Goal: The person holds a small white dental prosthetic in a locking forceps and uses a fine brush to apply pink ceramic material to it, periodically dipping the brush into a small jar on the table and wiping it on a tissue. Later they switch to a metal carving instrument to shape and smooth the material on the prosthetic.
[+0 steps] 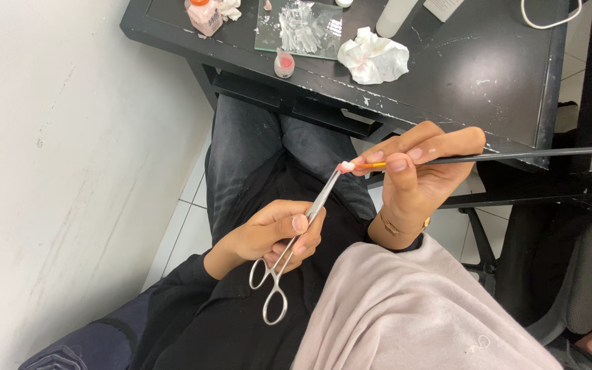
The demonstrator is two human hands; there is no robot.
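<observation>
Between the two hands sits one small pink nail tip (345,166) — glossy, clamped in one steel forceps (294,244) that the left hand (273,235) pinches. One long black brush (488,157), pinched by the right hand (416,177), touches it — beyond, one crumpled tissue (373,56).

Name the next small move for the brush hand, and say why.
Probably a short, light stroke of the brush tip across the small pink piece. The right hand already has the tip at that piece, which the left hand holds up clamped in the metal forceps.
</observation>
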